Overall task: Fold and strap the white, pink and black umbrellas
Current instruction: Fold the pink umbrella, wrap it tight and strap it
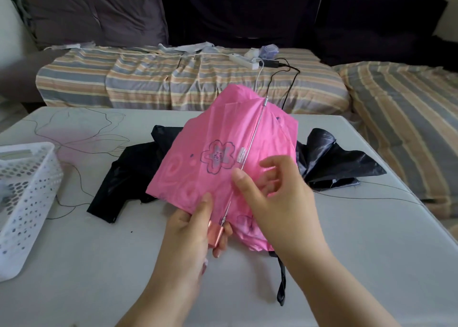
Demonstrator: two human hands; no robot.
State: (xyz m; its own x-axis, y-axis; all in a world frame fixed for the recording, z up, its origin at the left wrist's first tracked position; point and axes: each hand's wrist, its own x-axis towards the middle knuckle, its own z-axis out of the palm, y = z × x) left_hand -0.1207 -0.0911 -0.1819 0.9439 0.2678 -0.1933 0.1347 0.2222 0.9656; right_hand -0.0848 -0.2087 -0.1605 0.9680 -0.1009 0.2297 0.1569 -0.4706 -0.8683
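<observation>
Pink umbrella point(218, 158) is getting folded near the tabletop's front edge: left hand point(195, 230) grips its handle, right hand point(275, 190) has loose fingers and should tuck cloth next.

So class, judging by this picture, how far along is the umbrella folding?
Nothing looks finished. In hand: the left hand grips the pink umbrella by its handle while the right hand gathers its loose canopy. Left: the black umbrella lies unfolded on the table; no white umbrella is visible.

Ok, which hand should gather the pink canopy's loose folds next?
Probably the right hand: its fingers are spread open against the pink umbrella, free to gather folds. The left hand is busy gripping the handle, steadying it.
</observation>
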